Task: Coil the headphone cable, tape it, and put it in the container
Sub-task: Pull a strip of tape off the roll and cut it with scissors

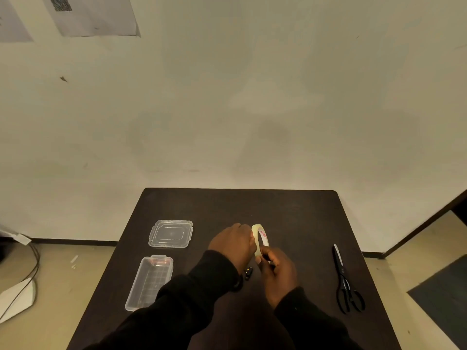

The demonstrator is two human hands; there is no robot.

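Here both hands grip the glossy ring-shaped tape roll point(260, 238) upright above the dark counter point(290, 218): left hand point(233, 246) wraps its rim, right hand point(276, 274) fingers pinch its lower edge. Left of the roll sits the clear ribbed rectangular container point(149, 282).

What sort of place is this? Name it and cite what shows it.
Probably a bare workroom or recording room: a small dark table pushed against a plain wall, printed sheets taped up, and loose cables on the floor.

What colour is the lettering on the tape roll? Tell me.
Red, printed inside the tape roll; the head view shows it.
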